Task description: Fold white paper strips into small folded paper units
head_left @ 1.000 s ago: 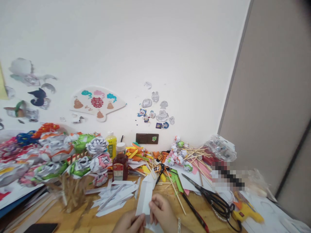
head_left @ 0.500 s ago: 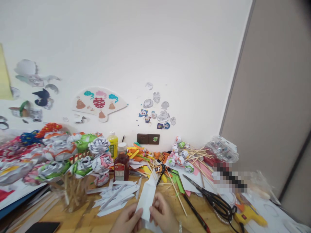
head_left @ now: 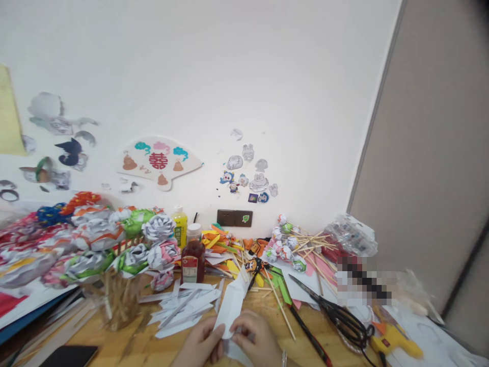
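Observation:
A long white paper strip (head_left: 231, 303), creased across its lower part, slants up from the front edge of the view between my hands. My left hand (head_left: 202, 340) pinches its left edge, thumb on top. Opposite it, my right hand (head_left: 255, 336) has its thumb and fingers closed on the right edge near the crease. Below the hands the paper's lower part angles toward me. Left of the strip lies a loose pile of cut white paper strips (head_left: 187, 306) on the wooden table (head_left: 133, 340).
Scissors (head_left: 338, 316), a dark pen (head_left: 309, 334) and a yellow glue gun (head_left: 395, 344) lie to the right. A red-brown bottle (head_left: 193, 260) stands behind the pile. Paper flowers (head_left: 99, 229) on sticks fill a clear container at left; a black phone-like slab (head_left: 71, 356) lies in front.
My right hand has moved slightly left and over the strip, its fingers now nearer the crease. My left hand keeps its pinch. The view has shifted slightly.

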Demonstrator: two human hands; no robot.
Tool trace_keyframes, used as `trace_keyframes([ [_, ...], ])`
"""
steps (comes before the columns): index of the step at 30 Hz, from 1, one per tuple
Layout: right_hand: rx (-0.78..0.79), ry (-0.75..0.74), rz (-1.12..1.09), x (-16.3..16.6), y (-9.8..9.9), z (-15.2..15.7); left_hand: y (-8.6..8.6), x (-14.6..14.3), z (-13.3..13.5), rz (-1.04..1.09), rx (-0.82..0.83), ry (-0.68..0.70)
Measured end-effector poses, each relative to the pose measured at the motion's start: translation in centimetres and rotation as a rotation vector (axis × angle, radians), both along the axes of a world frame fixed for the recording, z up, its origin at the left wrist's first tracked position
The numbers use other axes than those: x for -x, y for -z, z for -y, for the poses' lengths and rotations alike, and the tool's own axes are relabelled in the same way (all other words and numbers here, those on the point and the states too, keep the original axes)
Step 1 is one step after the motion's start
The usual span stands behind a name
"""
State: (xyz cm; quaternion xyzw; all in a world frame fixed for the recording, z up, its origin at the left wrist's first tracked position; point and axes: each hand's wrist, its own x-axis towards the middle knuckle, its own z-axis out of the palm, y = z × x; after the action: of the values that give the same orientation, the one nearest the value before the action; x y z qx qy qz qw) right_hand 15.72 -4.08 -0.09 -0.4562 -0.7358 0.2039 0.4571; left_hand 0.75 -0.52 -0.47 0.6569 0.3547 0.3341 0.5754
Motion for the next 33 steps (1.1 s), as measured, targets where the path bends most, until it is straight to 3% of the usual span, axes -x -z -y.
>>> trace_keyframes([
  [5,0.016,-0.012,-0.078,0.0,0.7,-0.5,0.4,0.0,-0.2,0.0,-0.013,0.028],
  [12,0.246,0.055,-0.28,0.1,1.7,-1.3,-0.8,0.0,0.8,-0.13,-0.169,0.05],
  [19,0.261,0.102,-0.239,0.3,0.6,-0.8,-1.3,-0.1,1.1,-0.181,-0.228,0.066],
  [33,0.263,0.109,-0.215,0.3,0.4,-0.6,-1.0,-0.3,1.0,-0.226,-0.252,0.021],
])
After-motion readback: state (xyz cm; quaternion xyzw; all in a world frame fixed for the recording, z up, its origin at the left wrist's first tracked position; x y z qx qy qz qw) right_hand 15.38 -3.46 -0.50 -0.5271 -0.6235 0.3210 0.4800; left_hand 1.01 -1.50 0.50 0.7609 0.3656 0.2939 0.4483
